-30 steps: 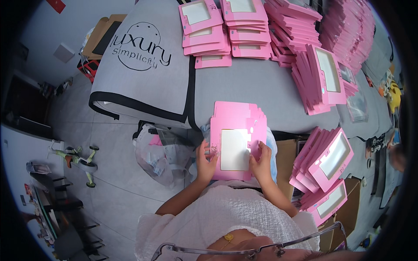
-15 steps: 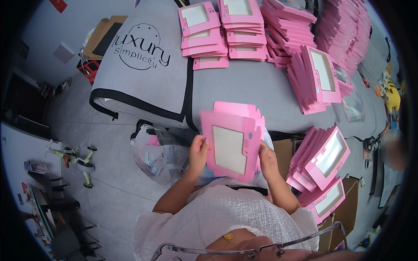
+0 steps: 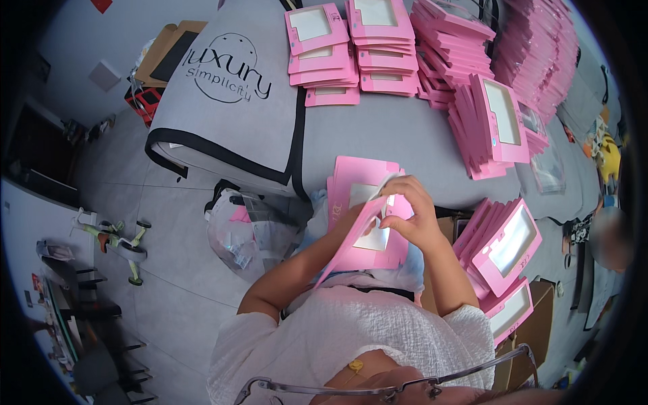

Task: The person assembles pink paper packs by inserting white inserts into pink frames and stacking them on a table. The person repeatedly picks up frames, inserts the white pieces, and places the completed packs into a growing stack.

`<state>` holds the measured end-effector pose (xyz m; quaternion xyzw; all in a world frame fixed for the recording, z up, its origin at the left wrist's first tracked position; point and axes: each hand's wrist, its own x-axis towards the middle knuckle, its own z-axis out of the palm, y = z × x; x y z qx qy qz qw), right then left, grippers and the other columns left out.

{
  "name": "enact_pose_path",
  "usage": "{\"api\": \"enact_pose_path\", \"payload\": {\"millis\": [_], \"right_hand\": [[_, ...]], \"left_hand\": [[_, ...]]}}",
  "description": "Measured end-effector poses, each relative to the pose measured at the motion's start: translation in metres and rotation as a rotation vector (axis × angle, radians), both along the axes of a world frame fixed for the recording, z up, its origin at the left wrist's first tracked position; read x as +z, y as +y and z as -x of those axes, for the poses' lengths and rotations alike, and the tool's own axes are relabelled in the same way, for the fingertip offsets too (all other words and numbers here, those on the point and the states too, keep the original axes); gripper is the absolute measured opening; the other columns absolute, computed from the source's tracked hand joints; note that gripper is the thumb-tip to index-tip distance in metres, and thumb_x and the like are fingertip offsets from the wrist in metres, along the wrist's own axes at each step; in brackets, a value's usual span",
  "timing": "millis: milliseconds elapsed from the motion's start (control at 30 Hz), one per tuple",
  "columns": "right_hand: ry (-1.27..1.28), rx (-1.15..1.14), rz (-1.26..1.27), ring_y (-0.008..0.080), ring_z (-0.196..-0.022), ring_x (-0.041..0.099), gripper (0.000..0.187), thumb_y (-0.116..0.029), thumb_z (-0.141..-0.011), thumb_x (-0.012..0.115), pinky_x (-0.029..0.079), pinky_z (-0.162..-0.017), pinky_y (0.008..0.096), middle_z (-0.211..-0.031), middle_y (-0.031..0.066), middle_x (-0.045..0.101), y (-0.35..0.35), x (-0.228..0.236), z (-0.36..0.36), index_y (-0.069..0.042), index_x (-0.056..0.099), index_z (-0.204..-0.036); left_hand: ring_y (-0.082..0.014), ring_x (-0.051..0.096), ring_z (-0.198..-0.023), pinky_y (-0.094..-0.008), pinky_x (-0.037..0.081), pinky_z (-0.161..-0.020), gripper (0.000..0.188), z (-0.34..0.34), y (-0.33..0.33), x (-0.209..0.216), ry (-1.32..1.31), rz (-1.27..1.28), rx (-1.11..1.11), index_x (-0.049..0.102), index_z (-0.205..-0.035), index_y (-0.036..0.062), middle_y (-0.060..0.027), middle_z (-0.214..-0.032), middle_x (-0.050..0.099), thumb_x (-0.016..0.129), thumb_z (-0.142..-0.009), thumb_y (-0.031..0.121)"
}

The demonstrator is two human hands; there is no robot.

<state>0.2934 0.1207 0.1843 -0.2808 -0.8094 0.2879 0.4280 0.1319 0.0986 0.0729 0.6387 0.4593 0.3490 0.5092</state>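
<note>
A flat pink cardboard box with a window (image 3: 356,237) is tilted almost edge-on over my lap. My left hand (image 3: 346,221) holds it from the left; its fingers are mostly hidden by the card. At the box's upper end, my right hand (image 3: 413,206) bends its fingers over the edge, with the thumb pointing inward. A pale, greyish flap or film curls up beside those fingers; which one I cannot tell. Under it, a pile of similar pink window boxes (image 3: 368,169) rests on my lap, the top one's window partly covered.
Stacks of pink window boxes (image 3: 385,57) line the grey sofa (image 3: 364,135). More lean in a cardboard carton (image 3: 533,317) at my right. A clear plastic bag (image 3: 233,236) lies on the floor at left, with a child's balance bike (image 3: 115,243) farther off.
The held box has turned from facing me to nearly edge-on, uncovering the pile below. My right hand has risen to its upper edge; my left has moved inward behind it.
</note>
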Motion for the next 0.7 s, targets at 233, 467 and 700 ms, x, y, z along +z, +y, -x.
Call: {"api": "enact_pose_path", "payload": {"millis": [233,467,700], "right_hand": [[-0.202,0.164,0.708,0.0117,-0.057,0.055,0.027,-0.021,-0.073,0.077,0.046,-0.059,0.0266,-0.058,0.0034,0.056,-0.015,0.031,0.004,0.001,0.062,-0.069],[-0.481,0.088,0.856,0.0044,-0.051,0.033,0.026,-0.016,-0.081,0.066,0.028,-0.046,0.0255,-0.056,-0.0055,0.043,-0.008,0.060,0.006,0.000,0.058,-0.063],[-0.083,0.037,1.031,0.0018,-0.060,0.042,0.018,-0.014,-0.084,0.061,0.034,-0.053,0.0230,-0.064,-0.0075,0.050,-0.008,0.056,-0.021,0.000,0.064,-0.073]], "left_hand": [[-0.0104,0.050,-0.075,-0.0263,0.043,-0.067,0.029,-0.018,-0.024,0.001,0.137,-0.115,-0.095,0.057,-0.107,0.0043,-0.0026,-0.087,0.054,0.039,-0.100,0.026],[-0.0131,0.052,-0.082,-0.0278,0.045,-0.073,0.032,-0.020,-0.027,-0.003,0.199,-0.026,-0.010,0.055,-0.115,0.0046,-0.0053,-0.094,0.054,0.039,-0.100,0.027],[-0.0231,0.035,-0.130,-0.0358,0.030,-0.105,0.052,0.045,-0.015,0.062,-0.449,0.437,-0.247,0.030,-0.141,0.0025,-0.0172,-0.141,0.035,0.049,-0.095,0.017]]}}
